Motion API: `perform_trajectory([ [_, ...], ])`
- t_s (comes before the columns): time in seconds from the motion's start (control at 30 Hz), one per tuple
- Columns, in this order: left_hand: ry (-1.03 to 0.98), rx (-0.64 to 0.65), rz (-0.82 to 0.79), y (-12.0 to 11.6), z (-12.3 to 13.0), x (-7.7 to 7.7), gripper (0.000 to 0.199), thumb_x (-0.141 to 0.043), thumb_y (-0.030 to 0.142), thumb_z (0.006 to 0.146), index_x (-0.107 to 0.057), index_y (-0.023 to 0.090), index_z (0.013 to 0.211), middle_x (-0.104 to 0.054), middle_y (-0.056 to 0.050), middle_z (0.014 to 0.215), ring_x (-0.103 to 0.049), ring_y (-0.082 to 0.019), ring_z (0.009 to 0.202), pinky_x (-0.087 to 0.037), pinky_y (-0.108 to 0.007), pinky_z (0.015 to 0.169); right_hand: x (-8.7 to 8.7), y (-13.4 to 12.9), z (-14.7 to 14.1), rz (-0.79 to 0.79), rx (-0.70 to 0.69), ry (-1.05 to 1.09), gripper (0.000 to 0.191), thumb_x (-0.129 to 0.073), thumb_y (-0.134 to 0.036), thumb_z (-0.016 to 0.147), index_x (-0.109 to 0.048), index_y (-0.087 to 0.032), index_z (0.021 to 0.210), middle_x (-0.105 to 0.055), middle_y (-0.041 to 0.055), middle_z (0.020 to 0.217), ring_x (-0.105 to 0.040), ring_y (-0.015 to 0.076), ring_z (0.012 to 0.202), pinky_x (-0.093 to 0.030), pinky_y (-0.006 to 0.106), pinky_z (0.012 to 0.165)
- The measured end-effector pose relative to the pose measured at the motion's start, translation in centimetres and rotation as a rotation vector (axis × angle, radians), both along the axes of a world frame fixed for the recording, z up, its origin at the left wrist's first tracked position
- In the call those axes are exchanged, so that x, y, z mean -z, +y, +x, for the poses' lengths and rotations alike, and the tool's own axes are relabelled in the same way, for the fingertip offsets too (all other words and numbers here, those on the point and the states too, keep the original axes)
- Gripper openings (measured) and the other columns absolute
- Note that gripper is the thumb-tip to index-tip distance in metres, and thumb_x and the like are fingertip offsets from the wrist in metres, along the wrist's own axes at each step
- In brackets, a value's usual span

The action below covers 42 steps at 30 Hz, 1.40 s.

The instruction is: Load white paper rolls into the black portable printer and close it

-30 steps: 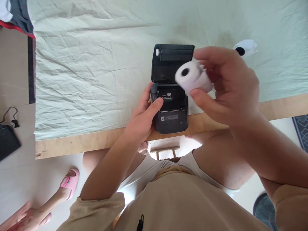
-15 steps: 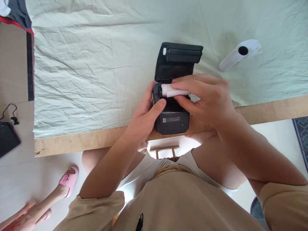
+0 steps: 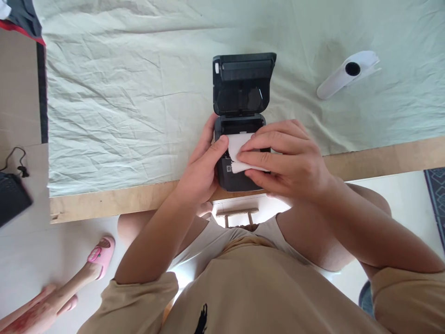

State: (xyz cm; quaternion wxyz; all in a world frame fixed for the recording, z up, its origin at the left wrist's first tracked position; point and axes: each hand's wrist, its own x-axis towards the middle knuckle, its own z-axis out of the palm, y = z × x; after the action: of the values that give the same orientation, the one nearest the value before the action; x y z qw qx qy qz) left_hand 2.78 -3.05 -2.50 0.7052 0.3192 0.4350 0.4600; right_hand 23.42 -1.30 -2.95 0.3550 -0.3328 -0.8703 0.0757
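A small black label printer sits at the table's near edge with its lid swung up and back. My left hand is wrapped round the printer's left side, its thumb over the top edge. White paper lies across the printer's opening, and its folded or curled front part hangs over the front face. The fingers of my right hand are closed on this paper from the right. The inside of the paper compartment is mostly hidden under the paper and fingers.
A white paper roll with a dark core and a loose end lies at the right on the pale green cloth. Bare wood runs along the table's near edge. Another person's foot in a pink slipper is on the floor at left.
The white paper, a roll held above the opening before, now lies over it with its front end drawn toward me. The printer has turned and shifted slightly left, its lid leaning further back.
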Motion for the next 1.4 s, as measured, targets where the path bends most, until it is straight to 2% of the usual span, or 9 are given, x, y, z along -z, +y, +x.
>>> perform_trajectory([
  [0.1,-0.035,0.004,0.019,-0.1,-0.2,0.0,0.087,-0.067,0.042,0.113,-0.018,0.047,0.185,-0.075,0.005,0.164,-0.064,-0.025,0.162,-0.061,-0.044,0.131,0.4,-0.2,0.5,0.026,-0.082,0.035,0.028,-0.062,-0.048,0.109,-0.083,-0.040,0.127,-0.086,0.0027,0.119,-0.078,0.0302,0.116,-0.063,0.052,0.096],
  [0.3,0.076,0.117,0.093,0.0,-0.9,0.7,0.114,-0.084,0.036,0.094,-0.018,0.056,0.185,-0.071,0.008,0.168,-0.073,-0.030,0.153,-0.068,-0.042,0.120,0.5,0.2,1.0,-0.156,-0.052,0.051,0.029,-0.058,-0.046,0.108,-0.085,-0.044,0.120,-0.082,0.0050,0.122,-0.075,0.0339,0.125,-0.063,0.061,0.113],
  [0.47,0.104,0.113,0.118,0.0,-0.8,1.0,0.117,-0.085,0.034,0.091,-0.017,0.054,0.185,-0.072,0.008,0.166,-0.070,-0.031,0.156,-0.067,-0.038,0.117,0.9,0.6,0.9,-0.036,-0.179,0.237,0.024,-0.076,-0.035,0.100,-0.082,-0.041,0.122,-0.080,0.0055,0.121,-0.075,0.0318,0.120,-0.065,0.056,0.107],
  [0.57,0.069,0.124,0.139,-0.1,-0.7,1.0,0.132,-0.088,0.031,0.092,0.001,0.047,0.187,-0.077,0.004,0.155,-0.076,-0.028,0.146,-0.069,-0.039,0.113,1.1,0.8,1.1,-0.025,-0.150,0.290,0.023,-0.075,-0.037,0.103,-0.078,-0.037,0.126,-0.075,0.0067,0.119,-0.075,0.0287,0.112,-0.067,0.053,0.102],
  [0.7,0.081,0.159,0.180,0.1,-0.7,1.3,0.150,-0.095,0.028,0.083,0.012,0.031,0.188,-0.080,-0.009,0.143,-0.084,-0.027,0.108,-0.072,-0.036,0.082,1.6,0.8,1.5,-0.119,0.007,0.306,0.055,-0.079,-0.044,0.099,-0.066,-0.034,0.151,-0.064,0.0111,0.136,-0.069,0.0320,0.127,-0.069,0.057,0.106],
  [0.87,0.069,0.138,0.243,0.3,-0.9,2.3,0.146,-0.099,0.036,0.080,-0.001,0.036,0.188,-0.069,-0.011,0.165,-0.077,-0.037,0.139,-0.070,-0.046,0.107,1.5,0.0,1.5,-0.360,0.042,0.235,0.073,-0.084,-0.054,0.096,-0.053,-0.045,0.161,-0.054,0.0129,0.158,-0.056,0.0410,0.154,-0.069,0.065,0.111],
  [1.17,0.126,0.121,0.319,0.0,-0.8,3.0,0.122,-0.093,0.036,0.089,-0.015,0.044,0.183,-0.061,-0.008,0.174,-0.070,-0.032,0.149,-0.066,-0.049,0.118,2.5,1.1,1.5,-0.483,0.014,0.533,0.061,-0.078,-0.066,0.099,-0.050,-0.048,0.151,-0.055,0.0061,0.159,-0.066,0.0323,0.148,-0.070,0.054,0.113],
  [1.3,0.257,0.102,0.334,0.3,-1.0,3.3,0.117,-0.102,0.044,0.074,-0.038,0.032,0.170,-0.064,-0.015,0.169,-0.065,-0.040,0.155,-0.060,-0.056,0.126,1.5,3.1,1.0,-0.672,-0.048,0.630,0.079,-0.075,-0.074,0.097,-0.041,-0.047,0.163,-0.052,0.0037,0.174,-0.065,0.0325,0.153,-0.067,0.052,0.117],
  [1.4,0.275,0.096,0.328,0.4,-1.1,3.1,0.111,-0.100,0.043,0.075,-0.040,0.027,0.167,-0.066,-0.017,0.164,-0.066,-0.042,0.152,-0.060,-0.057,0.124,0.8,3.7,0.5,-0.794,-0.187,0.735,0.077,-0.074,-0.079,0.095,-0.047,-0.043,0.157,-0.068,0.0041,0.155,-0.071,0.0329,0.143,-0.070,0.051,0.109],
])
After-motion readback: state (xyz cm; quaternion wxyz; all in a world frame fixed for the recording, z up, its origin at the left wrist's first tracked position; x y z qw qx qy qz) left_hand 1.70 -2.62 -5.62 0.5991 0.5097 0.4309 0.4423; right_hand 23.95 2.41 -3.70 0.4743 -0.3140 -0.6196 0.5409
